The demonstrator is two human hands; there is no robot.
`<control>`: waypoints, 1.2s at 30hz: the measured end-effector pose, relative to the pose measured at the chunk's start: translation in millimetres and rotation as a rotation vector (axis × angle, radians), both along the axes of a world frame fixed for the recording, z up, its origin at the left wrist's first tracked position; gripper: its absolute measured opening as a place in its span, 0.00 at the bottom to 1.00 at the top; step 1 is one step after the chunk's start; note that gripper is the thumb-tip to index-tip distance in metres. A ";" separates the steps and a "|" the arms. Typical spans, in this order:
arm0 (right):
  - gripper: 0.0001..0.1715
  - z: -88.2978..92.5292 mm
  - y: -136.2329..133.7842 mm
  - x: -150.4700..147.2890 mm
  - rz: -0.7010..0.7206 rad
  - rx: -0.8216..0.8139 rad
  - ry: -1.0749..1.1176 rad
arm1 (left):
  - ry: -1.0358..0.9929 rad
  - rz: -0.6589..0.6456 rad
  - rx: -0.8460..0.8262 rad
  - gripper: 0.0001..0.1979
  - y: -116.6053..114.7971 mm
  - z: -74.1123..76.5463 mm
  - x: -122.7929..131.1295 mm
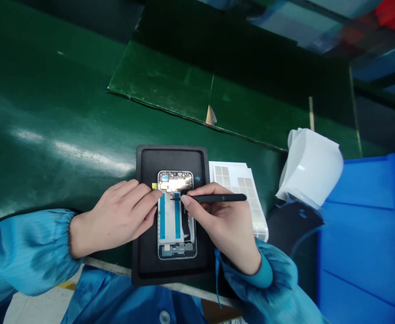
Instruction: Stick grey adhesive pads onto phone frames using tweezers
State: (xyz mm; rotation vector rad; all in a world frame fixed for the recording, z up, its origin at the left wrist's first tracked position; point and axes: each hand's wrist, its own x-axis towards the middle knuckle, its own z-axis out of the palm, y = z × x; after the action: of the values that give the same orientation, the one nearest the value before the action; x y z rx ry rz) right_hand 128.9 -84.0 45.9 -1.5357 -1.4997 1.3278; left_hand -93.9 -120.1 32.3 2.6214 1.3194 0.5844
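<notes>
Black tray (172, 150) holds phone frame (169, 236); R hand (217, 229) w/ tweezers (217, 198)

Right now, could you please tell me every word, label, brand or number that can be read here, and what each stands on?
Nothing can be read. Any print on the opened phone's circuit board is too small; the blue mark on the black mat is too blurred.

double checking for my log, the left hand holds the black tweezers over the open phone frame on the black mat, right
No, the right hand holds the black tweezers, as the head view shows, over the open phone frame on the black mat; the left hand holds none.
</notes>
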 end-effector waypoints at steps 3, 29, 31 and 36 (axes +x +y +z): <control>0.09 -0.2 -0.2 0.0 0.002 0.003 -0.001 | -0.001 0.001 0.010 0.14 0.5 0.9 0.3; 0.09 1.5 -0.4 6.3 0.048 0.055 -0.001 | 0.236 -0.065 -0.010 0.20 -2.1 5.8 -1.3; 0.08 6.9 1.3 8.7 0.035 0.093 -0.009 | 0.235 -0.088 -0.004 0.19 -1.8 6.6 0.4; 0.09 23.6 1.4 17.2 0.010 0.157 -0.028 | 0.304 -0.129 -0.062 0.22 3.6 9.2 -0.8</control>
State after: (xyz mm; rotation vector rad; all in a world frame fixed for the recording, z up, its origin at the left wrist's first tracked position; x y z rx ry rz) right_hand 146.1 -82.6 69.5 -1.4542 -1.5918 1.1685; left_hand -94.7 -116.4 41.6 2.7978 1.2045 0.1266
